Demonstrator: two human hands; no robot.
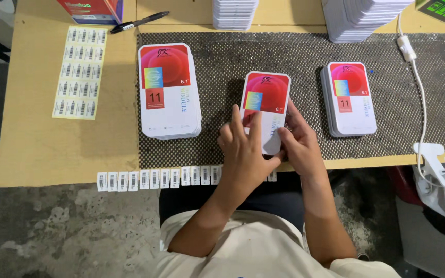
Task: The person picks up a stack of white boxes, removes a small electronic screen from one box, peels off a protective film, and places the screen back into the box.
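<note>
Desk [42,149], dark mat [305,54], seemingly concrete floor [78,231]

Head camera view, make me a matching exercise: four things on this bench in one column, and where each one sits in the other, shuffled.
Things:
1. black pen
2. sheet of barcode labels
3. box in both hands
4. white clamp

Places:
A. middle of the dark mat
B. bare table, left of the mat
C. far edge, top left
D. near edge, far right

Pairs: 1-C, 2-B, 3-A, 4-D
</note>
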